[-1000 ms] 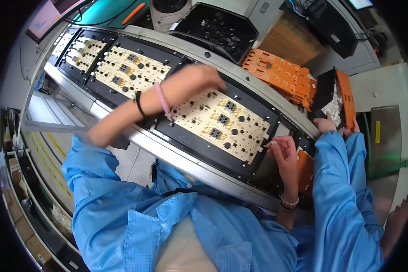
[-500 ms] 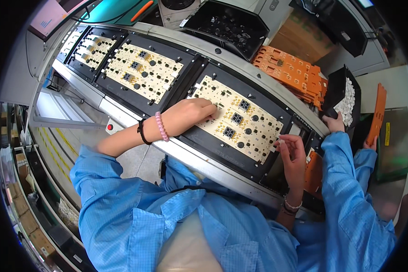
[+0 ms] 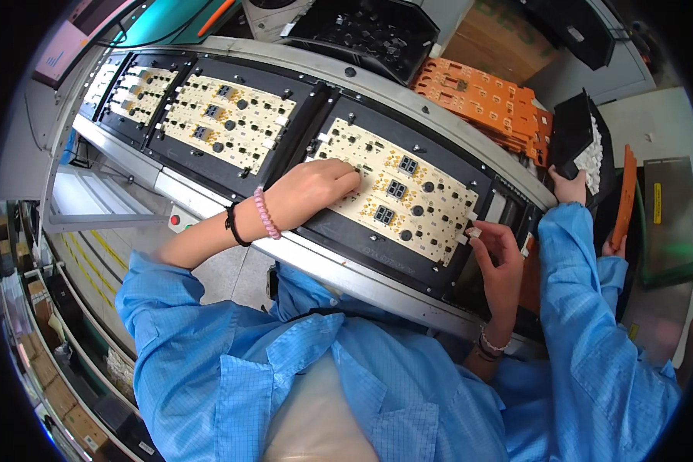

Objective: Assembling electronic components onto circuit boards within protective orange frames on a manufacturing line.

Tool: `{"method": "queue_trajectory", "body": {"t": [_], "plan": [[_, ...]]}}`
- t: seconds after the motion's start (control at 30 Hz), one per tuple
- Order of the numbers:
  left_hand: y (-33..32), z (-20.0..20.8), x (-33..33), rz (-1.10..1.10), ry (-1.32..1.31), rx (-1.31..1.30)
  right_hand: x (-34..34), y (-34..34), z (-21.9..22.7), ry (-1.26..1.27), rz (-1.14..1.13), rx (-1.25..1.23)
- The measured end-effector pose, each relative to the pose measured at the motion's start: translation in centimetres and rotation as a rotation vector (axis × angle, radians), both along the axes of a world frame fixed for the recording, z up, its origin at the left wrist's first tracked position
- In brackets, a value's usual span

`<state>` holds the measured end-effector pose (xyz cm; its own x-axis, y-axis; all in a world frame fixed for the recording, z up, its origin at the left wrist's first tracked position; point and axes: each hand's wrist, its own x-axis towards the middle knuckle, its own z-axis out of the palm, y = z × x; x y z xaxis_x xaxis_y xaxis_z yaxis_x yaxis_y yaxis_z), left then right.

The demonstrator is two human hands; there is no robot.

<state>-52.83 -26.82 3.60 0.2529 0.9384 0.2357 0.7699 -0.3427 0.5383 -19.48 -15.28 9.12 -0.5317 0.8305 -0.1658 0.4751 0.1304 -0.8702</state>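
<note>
A cream circuit board [image 3: 362,137] with black digit displays, round black parts and small black components lies in a black carrier tray [image 3: 346,239] in front of me. My left hand [image 3: 309,192], wearing a pink beaded bracelet, rests over the board's left part. Its fingers are curled down, and their tips, with anything they hold, are hidden. Beside the board's right end, my right hand [image 3: 502,258] is closed in a pinch on a small white connector [image 3: 474,232], just above the edge of the board.
More boards in carriers [image 3: 227,119] line the metal-edged conveyor [image 3: 285,258] to the left. A black bin [image 3: 362,35] of small dark parts stands behind, near stacked orange plates [image 3: 481,96]. At right, a co-worker's hand [image 3: 570,187] grips a black box [image 3: 570,131] of white parts.
The view has shifted slightly, moving the boards up and left in the picture. The connector in my right hand shows more clearly between the fingertips. My left hand stays over the board.
</note>
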Motion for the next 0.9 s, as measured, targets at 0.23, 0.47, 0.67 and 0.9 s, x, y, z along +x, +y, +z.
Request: {"method": "queue_trajectory", "body": {"t": [0.23, 0.47, 0.67, 0.9], "plan": [[-0.3, -0.2, -0.1, 0.02, 0.057, 0.101, 0.6, -1.0, -0.4, -0.218, 0.004, 0.07], [0.0, 0.1, -0.4, -0.008, 0.149, 0.135, 0.0, -2.4, 0.4, -0.418, 0.166, 0.222], [-0.2, 0.4, -1.0, 0.007, 0.044, 0.149, -0.6, -3.1, 0.4, -0.482, 0.179, 0.345], [-1.8, 0.3, -1.0, -0.039, -0.019, 0.17, -0.6, -3.5, 0.2, -0.504, 0.156, 0.293]]}}
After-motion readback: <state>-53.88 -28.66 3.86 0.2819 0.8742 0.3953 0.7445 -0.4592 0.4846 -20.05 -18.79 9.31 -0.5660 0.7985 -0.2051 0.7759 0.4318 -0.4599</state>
